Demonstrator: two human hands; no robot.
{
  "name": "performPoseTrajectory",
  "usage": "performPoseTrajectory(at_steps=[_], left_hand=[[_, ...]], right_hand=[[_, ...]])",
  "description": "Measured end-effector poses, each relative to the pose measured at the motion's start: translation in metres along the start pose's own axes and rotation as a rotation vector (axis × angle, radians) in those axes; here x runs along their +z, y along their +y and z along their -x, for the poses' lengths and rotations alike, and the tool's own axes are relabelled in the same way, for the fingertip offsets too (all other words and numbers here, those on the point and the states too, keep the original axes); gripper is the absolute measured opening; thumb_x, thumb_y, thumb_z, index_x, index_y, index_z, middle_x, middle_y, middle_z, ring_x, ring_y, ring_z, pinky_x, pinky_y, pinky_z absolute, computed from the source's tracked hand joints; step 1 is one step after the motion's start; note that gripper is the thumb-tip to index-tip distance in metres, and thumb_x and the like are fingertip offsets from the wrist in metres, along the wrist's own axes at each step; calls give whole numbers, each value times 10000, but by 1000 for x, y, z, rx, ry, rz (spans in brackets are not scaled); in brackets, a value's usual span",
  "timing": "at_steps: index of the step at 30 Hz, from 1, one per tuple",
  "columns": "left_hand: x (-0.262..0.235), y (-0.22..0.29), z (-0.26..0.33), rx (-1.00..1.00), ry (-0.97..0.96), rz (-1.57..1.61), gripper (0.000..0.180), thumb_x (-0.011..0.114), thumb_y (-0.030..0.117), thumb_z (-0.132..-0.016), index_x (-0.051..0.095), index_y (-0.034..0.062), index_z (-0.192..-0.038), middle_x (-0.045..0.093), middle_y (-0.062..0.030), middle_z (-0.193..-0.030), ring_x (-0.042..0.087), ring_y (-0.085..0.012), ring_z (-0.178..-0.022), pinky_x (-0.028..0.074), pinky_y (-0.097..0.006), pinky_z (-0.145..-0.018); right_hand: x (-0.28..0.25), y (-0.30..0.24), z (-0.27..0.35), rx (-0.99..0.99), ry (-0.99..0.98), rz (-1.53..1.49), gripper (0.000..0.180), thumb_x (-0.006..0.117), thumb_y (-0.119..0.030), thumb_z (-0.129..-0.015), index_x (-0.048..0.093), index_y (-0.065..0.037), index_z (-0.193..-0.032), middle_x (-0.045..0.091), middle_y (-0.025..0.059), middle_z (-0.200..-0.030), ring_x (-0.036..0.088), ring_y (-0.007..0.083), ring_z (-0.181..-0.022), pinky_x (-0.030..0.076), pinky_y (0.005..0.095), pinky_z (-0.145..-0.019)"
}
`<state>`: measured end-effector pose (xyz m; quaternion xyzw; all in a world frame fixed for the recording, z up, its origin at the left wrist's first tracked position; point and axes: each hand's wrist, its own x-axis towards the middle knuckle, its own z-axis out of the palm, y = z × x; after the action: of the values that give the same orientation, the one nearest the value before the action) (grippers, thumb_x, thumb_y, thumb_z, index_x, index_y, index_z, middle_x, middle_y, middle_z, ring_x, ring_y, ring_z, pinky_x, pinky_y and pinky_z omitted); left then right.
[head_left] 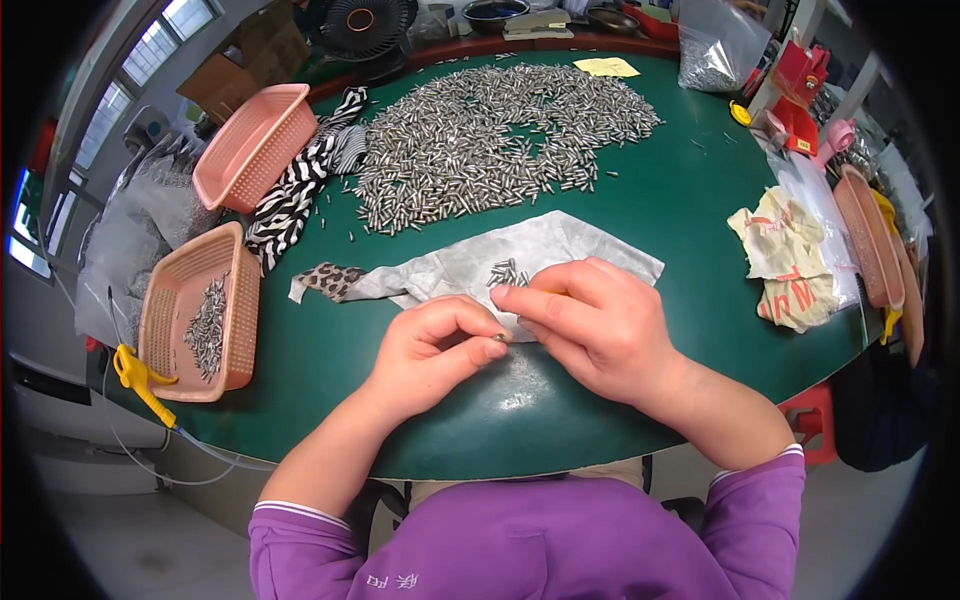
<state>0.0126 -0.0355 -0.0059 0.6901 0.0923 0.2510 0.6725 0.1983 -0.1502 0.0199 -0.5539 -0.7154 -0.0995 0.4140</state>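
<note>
1. Nearest the camera, two purple sleeves (520, 545) are coming up from the lower edge, the bare forearms reaching onto the green table (690, 250).
2. At the far left, a yellow air blow gun (140, 380) is hanging at the table edge, touching a pink basket (240, 330) that is holding a small heap of metal pins (207, 330).
3. A second pink basket (252, 145) is lying further back, beside a zebra-striped cloth (295, 195).
4. The left hand (430, 355) is curling its fingers closed, thumb and forefinger pinching a small metal pin (500, 338) at the table's near middle.
5. The right hand (595, 320) is meeting it there, its fingers bent and its fingertip touching the same pin; whether it is gripping it, I cannot tell.
6. Just behind the hands, a grey cloth (560, 250) is carrying a few loose pins (508, 272).
7. Further back, a big pile of pins (500, 140) is spreading across the table.
8. To the right, a crumpled cream rag (785, 260) is lying near another basket (868, 240).
</note>
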Motion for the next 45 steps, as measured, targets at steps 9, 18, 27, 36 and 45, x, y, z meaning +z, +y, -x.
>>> performPoseTrajectory(at_steps=[9,18,27,36,45], left_hand=[[-3,3,-2,-21,22,6,74,586,63,-952,641,13,-958,624,-50,-892,615,-110,-817,506,-243,-718],[-3,1,-3,31,27,-56,101,573,95,-966,636,16,-958,616,-44,-874,594,-108,-771,493,-246,-697],[-3,4,-1,-55,-34,5,149,551,125,-986,642,13,-949,623,-31,-919,598,-88,-792,503,-235,-724],[-3,2,-2,-19,20,9,121,559,103,-980,638,15,-956,620,-19,-881,588,-85,-783,492,-231,-704],[1,4,-1,0,-47,-77,115,567,101,-973,646,22,-944,616,-20,-868,585,-82,-770,486,-227,-691]], right_hand=[[-5,-2,0,-23,-48,-119,343,709,-31,-738,714,-112,-1071,681,38,-873,653,199,-721,511,308,-605],[-3,-3,1,-38,-42,-119,331,717,-81,-756,704,-131,-1083,653,27,-854,640,199,-717,515,310,-602],[-6,-1,-2,-19,-52,-75,388,705,-36,-724,703,-134,-1100,650,32,-869,644,212,-733,507,320,-606],[-5,-5,0,-6,-88,-151,333,704,-38,-760,709,-122,-1082,675,39,-869,656,206,-737,527,313,-625],[-4,0,-2,-32,-38,1,352,708,-31,-741,710,-127,-1079,653,29,-844,641,200,-706,500,309,-586]])
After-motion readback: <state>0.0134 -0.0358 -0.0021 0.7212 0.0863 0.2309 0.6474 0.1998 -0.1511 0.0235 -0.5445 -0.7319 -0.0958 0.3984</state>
